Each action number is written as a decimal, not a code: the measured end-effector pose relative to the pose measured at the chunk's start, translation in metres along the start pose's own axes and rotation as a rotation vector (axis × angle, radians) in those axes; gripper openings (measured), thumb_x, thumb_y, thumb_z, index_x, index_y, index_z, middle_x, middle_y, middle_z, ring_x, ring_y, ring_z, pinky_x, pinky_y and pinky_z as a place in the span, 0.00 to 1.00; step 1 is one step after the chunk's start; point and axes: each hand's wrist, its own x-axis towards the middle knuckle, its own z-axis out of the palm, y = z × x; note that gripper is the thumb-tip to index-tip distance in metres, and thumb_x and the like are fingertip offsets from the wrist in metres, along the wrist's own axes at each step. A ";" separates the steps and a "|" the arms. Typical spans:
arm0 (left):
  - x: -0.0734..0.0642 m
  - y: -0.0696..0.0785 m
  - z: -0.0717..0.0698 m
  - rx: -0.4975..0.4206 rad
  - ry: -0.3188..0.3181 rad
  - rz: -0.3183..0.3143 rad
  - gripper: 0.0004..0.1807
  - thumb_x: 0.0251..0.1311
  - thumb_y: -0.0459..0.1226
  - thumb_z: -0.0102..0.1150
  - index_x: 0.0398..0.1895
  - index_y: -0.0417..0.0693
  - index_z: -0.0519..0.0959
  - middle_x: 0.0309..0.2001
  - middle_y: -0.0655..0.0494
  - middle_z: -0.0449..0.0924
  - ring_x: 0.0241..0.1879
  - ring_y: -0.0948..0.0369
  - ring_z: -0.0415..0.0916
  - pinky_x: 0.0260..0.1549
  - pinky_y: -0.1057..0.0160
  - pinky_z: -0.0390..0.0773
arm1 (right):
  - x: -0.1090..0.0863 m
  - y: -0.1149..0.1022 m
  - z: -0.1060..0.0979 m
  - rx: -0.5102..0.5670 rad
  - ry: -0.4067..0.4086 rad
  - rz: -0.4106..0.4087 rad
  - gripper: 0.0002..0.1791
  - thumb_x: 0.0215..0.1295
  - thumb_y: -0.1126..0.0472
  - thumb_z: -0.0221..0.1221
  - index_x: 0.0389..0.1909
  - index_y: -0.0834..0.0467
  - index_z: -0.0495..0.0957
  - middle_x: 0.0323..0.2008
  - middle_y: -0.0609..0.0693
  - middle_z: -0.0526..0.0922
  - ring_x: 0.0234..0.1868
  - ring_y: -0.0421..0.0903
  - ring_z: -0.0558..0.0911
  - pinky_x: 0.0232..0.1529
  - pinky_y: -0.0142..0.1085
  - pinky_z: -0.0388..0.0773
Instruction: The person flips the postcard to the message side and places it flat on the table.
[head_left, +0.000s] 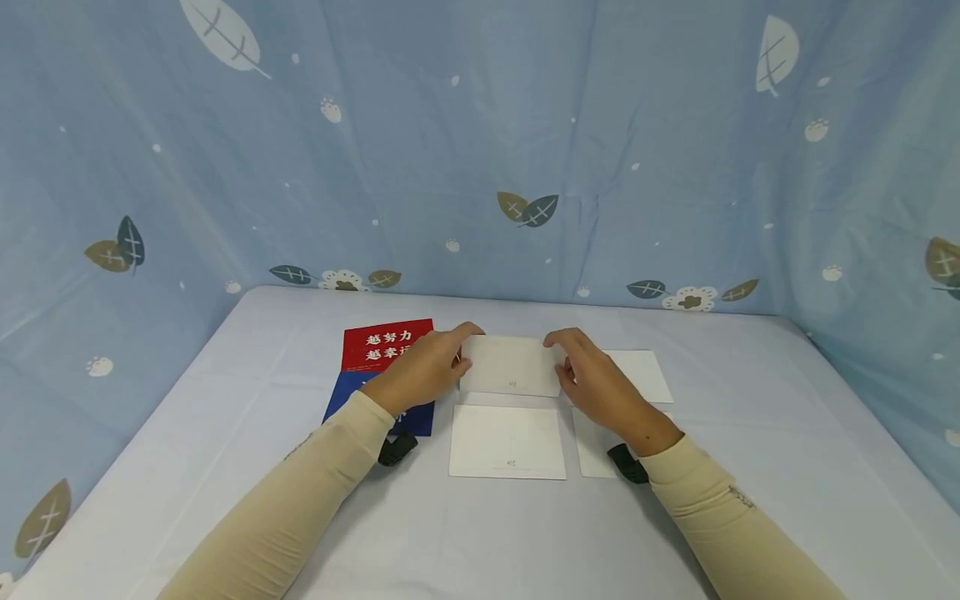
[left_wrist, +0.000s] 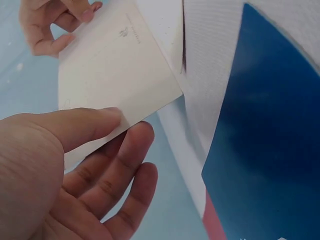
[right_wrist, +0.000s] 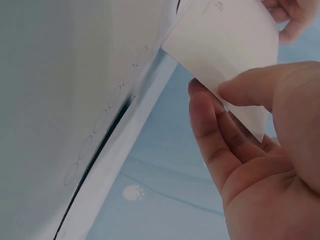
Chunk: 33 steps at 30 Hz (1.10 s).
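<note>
Between my two hands is a white postcard [head_left: 510,365], its pale side with a small printed mark facing me. My left hand [head_left: 431,367] pinches its left edge, thumb on the face and fingers behind, as the left wrist view shows. The opposite edge is pinched the same way by my right hand [head_left: 596,379]. In both wrist views the postcard [left_wrist: 112,60] looks lifted and tilted off the table. A second white card [head_left: 507,442] lies flat just in front of it. Two more white cards lie to the right, one at the back [head_left: 643,375] and one nearer [head_left: 594,448], partly covered by my right arm.
On the left, a red card [head_left: 367,346] with white characters lies behind a blue card [head_left: 345,392]; my left hand and forearm hide part of both. Black wrist mounts [head_left: 397,450] sit under my sleeves. A blue leaf-patterned curtain [head_left: 450,150] hangs behind the white table [head_left: 495,533].
</note>
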 end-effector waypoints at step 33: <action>-0.006 -0.002 0.015 0.125 -0.057 -0.037 0.43 0.59 0.39 0.70 0.76 0.63 0.60 0.60 0.48 0.77 0.54 0.54 0.80 0.51 0.51 0.84 | -0.006 0.005 0.008 -0.074 -0.203 -0.011 0.25 0.60 0.74 0.65 0.59 0.59 0.80 0.74 0.63 0.63 0.59 0.58 0.81 0.50 0.42 0.83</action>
